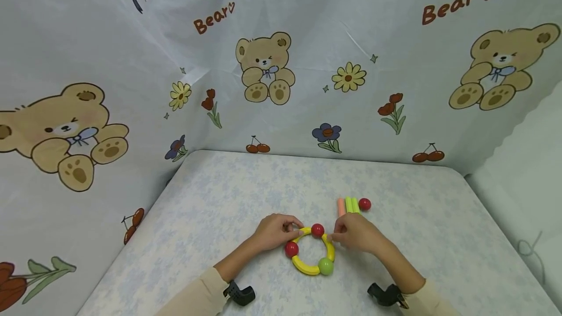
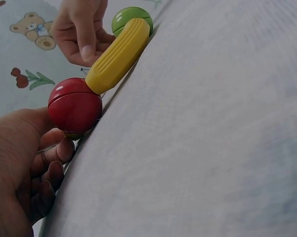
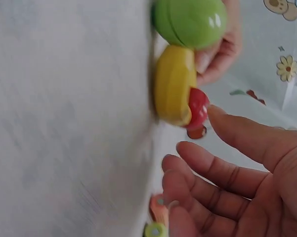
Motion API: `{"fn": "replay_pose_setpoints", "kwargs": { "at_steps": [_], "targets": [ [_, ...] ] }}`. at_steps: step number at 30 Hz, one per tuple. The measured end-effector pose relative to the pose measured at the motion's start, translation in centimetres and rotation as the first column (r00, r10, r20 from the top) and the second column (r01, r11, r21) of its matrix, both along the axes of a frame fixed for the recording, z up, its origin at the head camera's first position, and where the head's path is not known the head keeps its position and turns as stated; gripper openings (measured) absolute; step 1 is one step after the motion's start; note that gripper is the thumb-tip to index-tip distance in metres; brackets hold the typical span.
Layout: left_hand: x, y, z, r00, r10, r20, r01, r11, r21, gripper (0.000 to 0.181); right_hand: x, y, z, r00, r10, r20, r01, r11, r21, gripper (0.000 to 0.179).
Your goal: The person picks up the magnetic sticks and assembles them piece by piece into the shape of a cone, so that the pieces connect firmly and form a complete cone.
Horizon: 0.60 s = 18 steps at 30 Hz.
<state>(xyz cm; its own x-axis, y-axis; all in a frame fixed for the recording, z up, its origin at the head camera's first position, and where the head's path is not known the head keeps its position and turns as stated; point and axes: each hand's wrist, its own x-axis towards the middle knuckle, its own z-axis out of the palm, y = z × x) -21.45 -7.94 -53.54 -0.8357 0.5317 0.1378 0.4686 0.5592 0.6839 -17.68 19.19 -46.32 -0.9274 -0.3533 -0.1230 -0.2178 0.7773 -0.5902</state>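
A ring of curved yellow bars joined by balls lies on the table. Its red balls sit at the top (image 1: 317, 230) and left (image 1: 291, 249), and a green ball (image 1: 326, 266) at lower right. My left hand (image 1: 274, 232) pinches the upper-left yellow bar (image 1: 306, 231) between thumb and fingers. In the left wrist view the left red ball (image 2: 75, 106) hides most of that grip. Beside the right yellow bar (image 1: 329, 250) is my right hand (image 1: 357, 233), fingertips right at it. The right wrist view shows that hand's thumb (image 3: 242, 133) and loosely bent fingers spread apart.
Just beyond my right hand lie an orange stick (image 1: 341, 207) and two yellow-green sticks (image 1: 349, 205), with a loose red ball (image 1: 365, 204) at their right. A bear-print cloth (image 1: 303, 126) rises behind the table (image 1: 246, 184) and along its left side.
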Motion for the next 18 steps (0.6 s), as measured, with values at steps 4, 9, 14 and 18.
{"fn": "replay_pose_setpoints", "kwargs": {
  "at_steps": [4,9,14,18],
  "targets": [
    [0.2,0.0,0.1,1.000,-0.005,0.003,0.005,1.000,0.001,0.018,-0.7,1.7,1.1,0.995,-0.066,-0.070,0.064,0.997,-0.034,0.017],
    [0.3,0.0,0.3,1.000,-0.022,-0.002,0.022,1.000,0.003,0.022,-1.6,4.1,1.8,0.985,-0.112,-0.129,0.100,0.990,-0.096,0.013],
    [0.2,-0.1,0.4,0.999,-0.030,-0.009,0.031,1.000,0.007,0.019,-2.4,5.8,1.7,0.974,-0.176,-0.140,0.160,0.980,-0.121,0.019],
    [0.2,-0.1,0.4,0.999,-0.040,-0.007,0.040,0.999,0.018,0.018,-2.7,6.5,1.2,0.970,-0.203,-0.137,0.188,0.975,-0.116,0.021]
  ]
}}
